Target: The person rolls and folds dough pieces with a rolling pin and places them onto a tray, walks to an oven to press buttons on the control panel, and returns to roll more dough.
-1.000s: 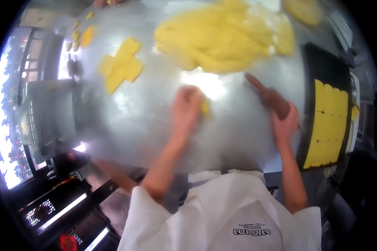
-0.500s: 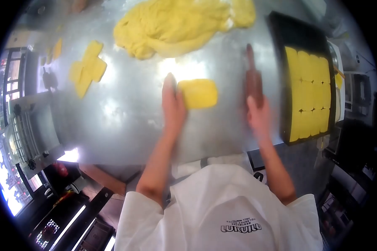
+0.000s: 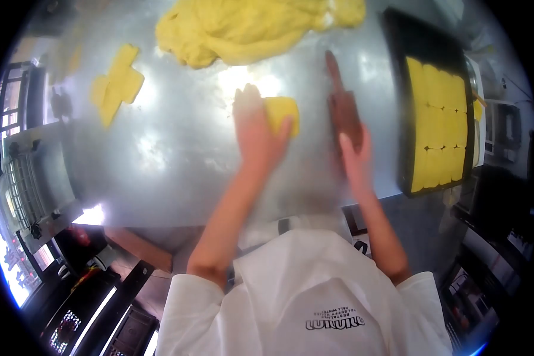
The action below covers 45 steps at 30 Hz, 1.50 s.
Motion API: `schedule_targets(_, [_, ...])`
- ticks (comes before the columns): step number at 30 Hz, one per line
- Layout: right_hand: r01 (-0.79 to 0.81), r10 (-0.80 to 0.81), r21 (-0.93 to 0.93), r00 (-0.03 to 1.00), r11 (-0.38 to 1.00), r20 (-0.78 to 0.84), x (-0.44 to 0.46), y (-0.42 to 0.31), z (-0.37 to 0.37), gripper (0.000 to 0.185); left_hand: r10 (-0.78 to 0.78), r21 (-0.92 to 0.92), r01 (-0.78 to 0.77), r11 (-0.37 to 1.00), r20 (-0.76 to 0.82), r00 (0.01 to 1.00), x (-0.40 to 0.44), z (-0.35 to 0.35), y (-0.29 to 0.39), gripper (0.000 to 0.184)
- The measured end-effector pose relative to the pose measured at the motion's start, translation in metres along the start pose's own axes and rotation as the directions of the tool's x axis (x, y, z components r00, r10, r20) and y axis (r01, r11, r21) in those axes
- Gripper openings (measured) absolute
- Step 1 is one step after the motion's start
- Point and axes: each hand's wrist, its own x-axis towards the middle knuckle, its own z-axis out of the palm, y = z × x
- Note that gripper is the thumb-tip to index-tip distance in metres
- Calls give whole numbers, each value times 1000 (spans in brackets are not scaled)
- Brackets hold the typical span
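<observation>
My left hand [image 3: 258, 127] lies over the left part of a flat yellow dough piece [image 3: 283, 111] on the metal table [image 3: 178, 160], fingers stretched out and thumb across the dough. My right hand [image 3: 357, 155] is wrapped round the lower end of a brown rolling pin [image 3: 345, 113], which points away from me to the right of that piece. Beyond both hands rests a big lump of yellow dough [image 3: 237, 29].
Several flat yellow pieces overlap [image 3: 117, 84] at the left of the table. On the right, a black tray [image 3: 402, 118] holds rows of yellow dough pieces [image 3: 439, 127]. A co-worker's forearm [image 3: 139, 246] shows at the lower left.
A second ago my left hand was closed at a small bit of yellow; half a second ago it stood beside the flat piece, and now it covers part of it. The rolling pin has shifted left.
</observation>
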Motion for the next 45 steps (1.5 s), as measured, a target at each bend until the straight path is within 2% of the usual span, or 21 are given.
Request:
schedule_targets(2, [297,-308,-145,950,944,-57,15,24,-13,66,0,68,-3,998,40,999,10,14,19,83])
schedule_targets(5, [248,-270,-280,962,927,-39,12,5,-23,69,-32,126,19,992,98,995,17,34,27,88])
schedule_targets(8, [290,-342,-404,938,868,-62,12,4,-21,69,-39,203,20,979,88,995,12,55,15,86])
schedule_targets(11, [215,-265,-371,960,903,-87,4,-1,-17,67,-22,288,-6,958,94,995,11,61,12,83])
schedule_targets(13, [235,-297,-404,950,884,-99,4,-3,-17,67,-16,296,-19,955,115,993,13,58,17,82])
schedule_targets(16, [218,-276,-401,957,890,-91,5,1,-19,68,-15,155,4,988,66,998,22,49,38,81])
schedule_targets(20, [281,-335,-385,939,879,-80,12,10,-19,69,-1,213,-30,977,142,990,20,61,29,80])
schedule_targets(22, [242,-287,-335,953,910,-92,10,9,-18,68,20,225,-52,973,144,989,17,57,27,80])
schedule_targets(25, [188,-209,-249,976,950,-59,18,2,-18,65,43,91,-50,995,75,996,15,52,22,71])
schedule_targets(26, [166,-179,-223,983,961,-39,22,-5,-19,65,0,-45,0,999,16,1000,11,46,18,67])
schedule_targets(28, [227,-204,-288,973,930,109,27,-27,-19,64,-95,-319,63,946,-87,992,16,13,3,58])
schedule_targets(29, [260,-211,-314,960,913,183,30,-37,-19,64,-141,-321,92,943,-131,981,15,-7,-7,49])
schedule_targets(31, [455,-285,-431,870,779,402,36,-55,-13,66,-278,-401,192,896,-168,946,16,-43,-32,39])
schedule_targets(32, [544,-288,-453,806,707,517,40,-69,-4,66,-191,-261,124,957,-253,948,16,-49,-51,31])
schedule_targets(33, [629,-274,-458,730,628,626,45,-77,7,66,-97,-75,88,993,-124,988,17,-48,-73,31])
schedule_targets(35, [651,-210,-508,708,564,674,65,-75,39,66,19,270,-68,960,178,984,16,-41,-107,38])
schedule_targets(36, [665,-178,-529,695,527,697,73,-73,49,66,-50,277,11,961,132,990,23,-40,-87,48])
schedule_targets(39, [657,-281,-551,736,515,616,82,-67,51,69,48,205,-50,978,14,999,21,-39,-83,49])
schedule_targets(43, [777,-323,-496,618,388,716,53,-60,37,77,-11,214,11,977,0,1000,-9,-30,-93,47])
schedule_targets(44, [752,-363,-488,648,444,670,56,-54,38,78,-24,240,28,970,-19,1000,-10,-27,-92,47])
schedule_targets(45, [683,-310,-502,708,531,635,60,-56,39,77,-35,267,42,963,-31,999,-9,-28,-88,47])
